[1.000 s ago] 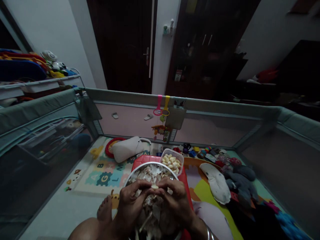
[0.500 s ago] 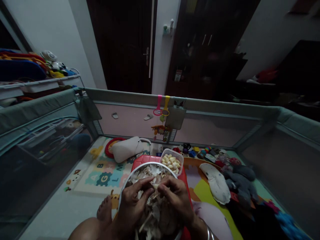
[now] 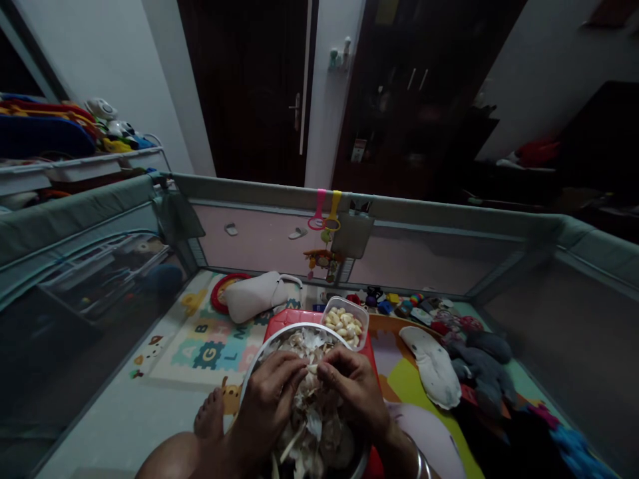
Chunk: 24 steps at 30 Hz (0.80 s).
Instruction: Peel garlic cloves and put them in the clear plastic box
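A pale garlic clove (image 3: 312, 368) is pinched between the fingertips of my left hand (image 3: 272, 392) and my right hand (image 3: 352, 386). Both hands are closed on it, above a round white-rimmed bowl (image 3: 264, 347). Papery garlic skins (image 3: 310, 422) fill the bowl, and some of them are hidden under my hands. Just behind the bowl, a clear plastic container (image 3: 366, 318) holds several peeled garlic cloves (image 3: 343, 324). Bowl and container both rest on a red stool or small table (image 3: 279, 322).
Grey-green playpen walls (image 3: 424, 211) surround me. A white cushion-like item (image 3: 254, 297) lies on the letter mat (image 3: 184, 352) at left. On the right are a white spotted pad (image 3: 430, 366), a grey plush toy (image 3: 484, 372) and several small toys. My bare foot (image 3: 210, 414) is left of the bowl.
The clove shows more clearly between my fingertips, and my hands have shifted slightly. The whole view has moved a little; the bowl and container look unchanged.
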Tool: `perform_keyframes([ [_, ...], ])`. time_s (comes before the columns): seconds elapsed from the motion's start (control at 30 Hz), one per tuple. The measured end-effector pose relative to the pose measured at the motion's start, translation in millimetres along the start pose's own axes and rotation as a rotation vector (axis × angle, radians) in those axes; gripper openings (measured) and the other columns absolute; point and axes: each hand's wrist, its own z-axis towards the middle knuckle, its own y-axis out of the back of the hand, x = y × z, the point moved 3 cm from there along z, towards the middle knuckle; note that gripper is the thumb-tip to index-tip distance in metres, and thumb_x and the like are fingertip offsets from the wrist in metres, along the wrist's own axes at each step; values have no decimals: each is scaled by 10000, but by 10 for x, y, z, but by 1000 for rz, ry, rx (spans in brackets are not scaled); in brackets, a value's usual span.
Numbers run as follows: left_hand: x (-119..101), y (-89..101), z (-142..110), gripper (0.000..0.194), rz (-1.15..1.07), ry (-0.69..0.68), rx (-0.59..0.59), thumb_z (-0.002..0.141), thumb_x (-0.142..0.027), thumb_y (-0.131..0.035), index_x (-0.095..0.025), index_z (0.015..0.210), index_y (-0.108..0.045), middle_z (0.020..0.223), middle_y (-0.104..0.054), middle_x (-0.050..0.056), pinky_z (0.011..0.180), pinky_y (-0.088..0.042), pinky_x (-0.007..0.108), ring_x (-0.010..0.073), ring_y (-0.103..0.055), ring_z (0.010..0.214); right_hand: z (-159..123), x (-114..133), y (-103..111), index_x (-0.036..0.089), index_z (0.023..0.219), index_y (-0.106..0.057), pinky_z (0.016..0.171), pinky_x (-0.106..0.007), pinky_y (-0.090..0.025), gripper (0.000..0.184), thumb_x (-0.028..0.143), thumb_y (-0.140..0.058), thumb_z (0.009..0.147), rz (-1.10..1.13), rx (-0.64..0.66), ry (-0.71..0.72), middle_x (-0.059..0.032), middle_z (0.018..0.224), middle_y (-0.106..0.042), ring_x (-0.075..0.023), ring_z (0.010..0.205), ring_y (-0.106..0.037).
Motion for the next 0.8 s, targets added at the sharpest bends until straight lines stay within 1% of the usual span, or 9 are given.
perform_keyframes([
  [0.23, -31, 2, 3, 150, 23, -59, 27, 834, -131, -468, -162, 855, -614, 815, -658, 68, 694, -533, 276, 178, -637, 774, -2, 50, 6, 141, 636, -617, 508, -207, -388, 241, 367, -632, 721, -150, 11, 96, 9, 566, -557, -106, 539, -481],
  [0.33, -28, 6, -8, 160, 41, -85, 37, 840, -122, -454, -161, 882, -603, 823, -656, 68, 705, -530, 273, 177, -635, 787, 1, 39, 19, 144, 635, -616, 508, -205, -388, 209, 333, -628, 725, -182, 14, 112, 14, 564, -548, -103, 538, -474],
  [0.43, -39, 11, -27, 191, 52, -131, 72, 845, -104, -424, -165, 919, -589, 834, -658, 64, 722, -527, 271, 172, -633, 804, 4, 18, 31, 147, 636, -620, 516, -204, -391, 191, 320, -639, 714, -199, -6, 116, 12, 581, -557, -107, 558, -479],
  [0.57, -47, -4, -59, 206, 86, -183, 93, 841, -77, -390, -159, 895, -571, 830, -658, 63, 740, -522, 262, 167, -633, 812, 1, 16, 11, 144, 625, -601, 513, -204, -389, 233, 358, -649, 704, -121, 6, 63, 19, 569, -548, -100, 540, -477],
  [0.67, -42, -23, -66, 190, 105, -190, 60, 835, -81, -383, -161, 860, -554, 812, -658, 68, 712, -524, 258, 169, -635, 789, -4, 31, -18, 139, 607, -582, 482, -196, -369, 282, 398, -666, 682, -24, 34, -6, 31, 535, -523, -86, 494, -453],
  [0.8, -63, -20, -33, 190, 107, -205, 26, 829, -97, -372, -167, 808, -548, 731, -653, 63, 648, -524, 256, 170, -639, 714, -5, 23, -33, 134, 606, -583, 467, -190, -355, 302, 412, -692, 654, 72, 68, -58, 24, 528, -542, -82, 481, -455],
])
